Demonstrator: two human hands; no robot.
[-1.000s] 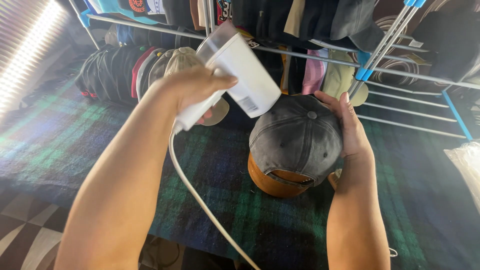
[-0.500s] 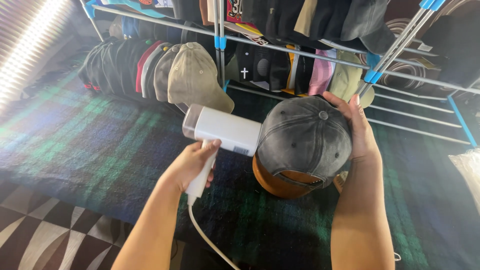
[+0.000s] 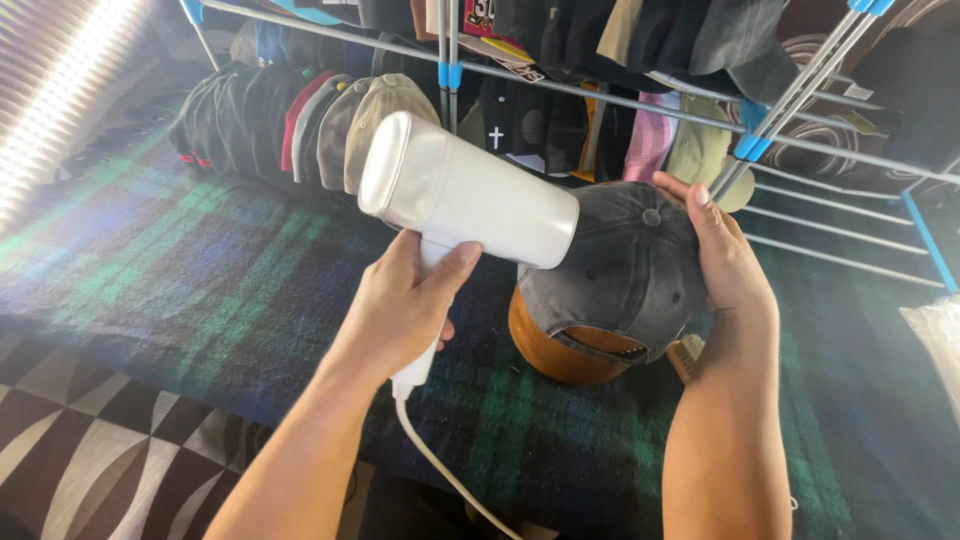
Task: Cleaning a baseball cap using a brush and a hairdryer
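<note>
Plaid blanket (image 3: 200, 290) in dark green and blue covers the surface below both hands. At its near left edge lies a floor covering with a black-and-white geometric pattern (image 3: 90, 450).

Metal rack (image 3: 620, 100) with blue joints spans the top of the view. Caps and hats hang from its upper rails. A row of caps (image 3: 300, 125) stands packed side by side on the blanket at the upper left, beneath the rack.

Grey cap (image 3: 625, 265) sits crown-up over a round brown form (image 3: 560, 350), right of centre and in front of the rack. The rear opening and strap of the cap face the camera.

White handheld steamer (image 3: 470, 195) is positioned left of the cap. Its barrel is tilted, and the lower right end touches or nearly touches the crown of the cap; actual contact cannot be confirmed. A white cord (image 3: 445, 470) runs from the handle base toward the bottom edge.

Left hand (image 3: 405, 305) grips the steamer handle. The fingers are wrapped tightly around it, with the thumb laid across the front.

Right hand (image 3: 725, 260) rests on the right side of the cap. The fingers are extended and close together, pressed flat against the fabric near the crown button, steadying the cap on the form.
</note>
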